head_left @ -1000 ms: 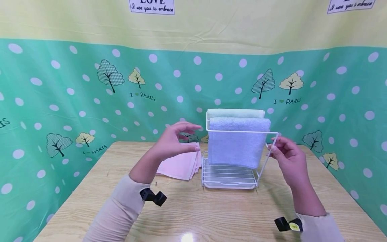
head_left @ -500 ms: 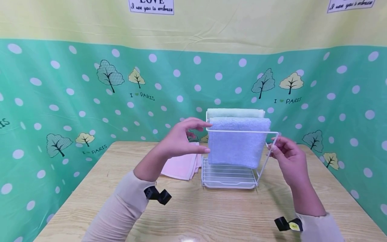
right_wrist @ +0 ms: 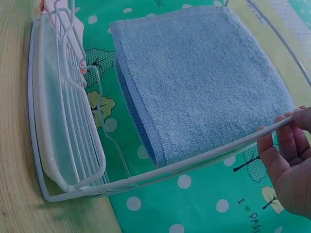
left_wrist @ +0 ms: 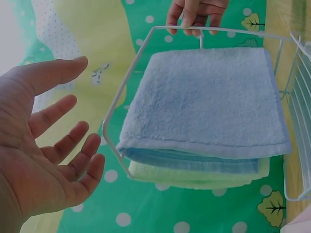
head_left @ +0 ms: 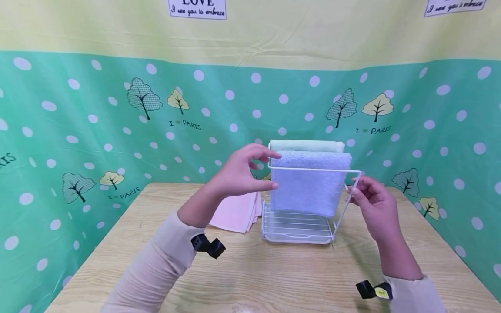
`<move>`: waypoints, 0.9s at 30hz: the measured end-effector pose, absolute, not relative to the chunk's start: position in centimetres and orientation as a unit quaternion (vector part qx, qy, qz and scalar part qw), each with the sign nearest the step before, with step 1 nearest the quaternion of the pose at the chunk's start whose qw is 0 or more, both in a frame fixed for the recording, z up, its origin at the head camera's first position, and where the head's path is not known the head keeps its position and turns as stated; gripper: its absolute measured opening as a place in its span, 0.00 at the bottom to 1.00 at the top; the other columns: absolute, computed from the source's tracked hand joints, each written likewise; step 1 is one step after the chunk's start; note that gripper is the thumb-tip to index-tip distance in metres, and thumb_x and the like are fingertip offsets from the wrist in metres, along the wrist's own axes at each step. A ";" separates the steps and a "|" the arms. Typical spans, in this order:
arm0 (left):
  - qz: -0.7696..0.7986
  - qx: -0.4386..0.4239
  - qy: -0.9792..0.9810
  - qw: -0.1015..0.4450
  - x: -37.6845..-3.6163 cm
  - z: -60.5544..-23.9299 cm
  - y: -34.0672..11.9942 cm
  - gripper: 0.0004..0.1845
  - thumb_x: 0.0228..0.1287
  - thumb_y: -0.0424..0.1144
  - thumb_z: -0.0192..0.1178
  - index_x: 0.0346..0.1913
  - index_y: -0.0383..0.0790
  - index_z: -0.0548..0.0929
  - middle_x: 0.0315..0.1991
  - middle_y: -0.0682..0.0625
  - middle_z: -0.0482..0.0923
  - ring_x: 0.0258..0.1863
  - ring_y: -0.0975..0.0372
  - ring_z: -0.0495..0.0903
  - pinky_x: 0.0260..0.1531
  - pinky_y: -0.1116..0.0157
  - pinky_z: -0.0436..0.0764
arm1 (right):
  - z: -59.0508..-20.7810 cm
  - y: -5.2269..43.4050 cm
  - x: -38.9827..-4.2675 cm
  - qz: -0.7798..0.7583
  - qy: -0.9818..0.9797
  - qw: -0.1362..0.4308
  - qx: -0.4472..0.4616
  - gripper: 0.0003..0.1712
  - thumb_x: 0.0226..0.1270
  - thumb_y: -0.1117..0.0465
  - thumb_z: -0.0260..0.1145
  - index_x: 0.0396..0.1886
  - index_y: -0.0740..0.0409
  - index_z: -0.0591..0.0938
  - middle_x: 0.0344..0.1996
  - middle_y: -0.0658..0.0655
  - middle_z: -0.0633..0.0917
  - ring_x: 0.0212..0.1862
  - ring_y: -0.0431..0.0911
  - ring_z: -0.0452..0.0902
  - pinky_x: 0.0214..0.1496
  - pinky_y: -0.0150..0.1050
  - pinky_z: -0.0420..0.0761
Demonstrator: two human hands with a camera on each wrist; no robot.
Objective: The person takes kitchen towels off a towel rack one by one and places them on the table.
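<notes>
My right hand pinches the white wire rack — left-hand fingers spread wide — beside the soft, light blue terry towel, best gripped at its folded edge.

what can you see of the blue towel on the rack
The blue towel is a folded light blue terry cloth with a stitched hem, draped over a bar of the white wire rack and hanging above its grid shelf. A pale green towel hangs right behind it. The left hand is open beside its left edge, not clearly touching. The right hand pinches the rack's front bar, not the towel.
</notes>
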State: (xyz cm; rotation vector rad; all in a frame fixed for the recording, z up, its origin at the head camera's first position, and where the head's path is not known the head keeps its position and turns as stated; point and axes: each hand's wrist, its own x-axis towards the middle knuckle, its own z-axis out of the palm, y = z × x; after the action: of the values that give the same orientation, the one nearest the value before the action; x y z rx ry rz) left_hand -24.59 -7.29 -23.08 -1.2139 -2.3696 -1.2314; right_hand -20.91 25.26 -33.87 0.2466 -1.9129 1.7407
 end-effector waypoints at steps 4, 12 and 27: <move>-0.409 -0.422 -0.801 0.111 -24.8 -22.4 -6.8 0.29 0.48 0.38 0.77 0.56 0.38 0.82 0.51 0.46 0.77 0.49 0.54 0.75 0.43 0.63 0.80 | -33.9 25.3 -20.9 0.647 -0.709 0.268 0.091 0.16 0.70 0.68 0.61 0.55 0.71 0.77 0.38 0.54 0.80 0.40 0.43 0.76 0.41 0.27 0.82; -0.390 -0.417 -0.813 0.116 -25.5 -21.4 -5.8 0.28 0.48 0.39 0.76 0.55 0.38 0.83 0.52 0.49 0.76 0.50 0.54 0.75 0.45 0.61 0.80 | -33.9 25.4 -20.9 0.638 -0.716 0.268 0.093 0.14 0.71 0.68 0.61 0.53 0.67 0.78 0.38 0.54 0.80 0.39 0.44 0.76 0.41 0.27 0.82; -0.338 -0.400 -0.849 0.078 -26.6 -20.0 -3.8 0.26 0.52 0.43 0.75 0.56 0.46 0.83 0.52 0.52 0.76 0.52 0.60 0.75 0.48 0.65 0.77 | -33.9 25.4 -20.9 0.641 -0.713 0.267 0.097 0.13 0.70 0.68 0.61 0.53 0.66 0.79 0.38 0.54 0.81 0.39 0.43 0.77 0.41 0.27 0.82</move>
State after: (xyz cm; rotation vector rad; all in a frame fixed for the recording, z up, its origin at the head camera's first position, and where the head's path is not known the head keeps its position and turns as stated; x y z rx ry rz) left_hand -26.64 -3.81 -19.99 -1.1967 -2.5415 -1.0115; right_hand -20.85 25.38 -33.94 0.2616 -1.9242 1.7318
